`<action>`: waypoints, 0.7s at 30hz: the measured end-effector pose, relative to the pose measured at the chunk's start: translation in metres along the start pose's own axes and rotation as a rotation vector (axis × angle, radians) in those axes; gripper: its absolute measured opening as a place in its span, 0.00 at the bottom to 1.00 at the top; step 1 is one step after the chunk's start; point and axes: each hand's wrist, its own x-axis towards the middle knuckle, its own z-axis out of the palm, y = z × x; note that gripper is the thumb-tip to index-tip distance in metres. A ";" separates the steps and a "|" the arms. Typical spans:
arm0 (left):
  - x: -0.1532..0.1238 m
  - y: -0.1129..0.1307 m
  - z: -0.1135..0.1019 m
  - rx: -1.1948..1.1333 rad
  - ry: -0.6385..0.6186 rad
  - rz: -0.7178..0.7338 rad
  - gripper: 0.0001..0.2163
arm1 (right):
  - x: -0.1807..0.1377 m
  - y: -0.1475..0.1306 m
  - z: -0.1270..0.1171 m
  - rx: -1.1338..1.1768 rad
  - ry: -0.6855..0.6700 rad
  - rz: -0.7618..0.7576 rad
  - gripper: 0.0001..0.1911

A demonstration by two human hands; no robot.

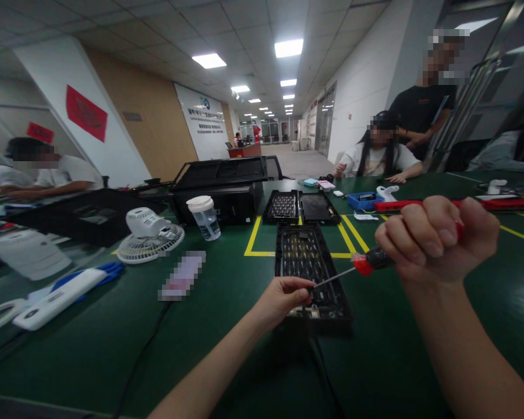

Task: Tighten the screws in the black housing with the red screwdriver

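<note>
Screwdriver [371, 260]: long axis slopes down leftward from my right hand [436, 241], clenched around the handle, to my left hand [283, 301], closed in a pinch about the tip; any small part there is too obscured to confirm. My left hand is nearer the open black case [333, 265], over its near end.

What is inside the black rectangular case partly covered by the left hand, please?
The black rectangular case holds rows of small dark pieces, too small to identify; its lower-left part is covered by the left hand.
</note>
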 end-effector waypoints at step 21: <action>0.000 -0.003 0.001 -0.009 -0.076 -0.071 0.16 | -0.004 0.002 0.002 -0.025 -0.052 0.008 0.23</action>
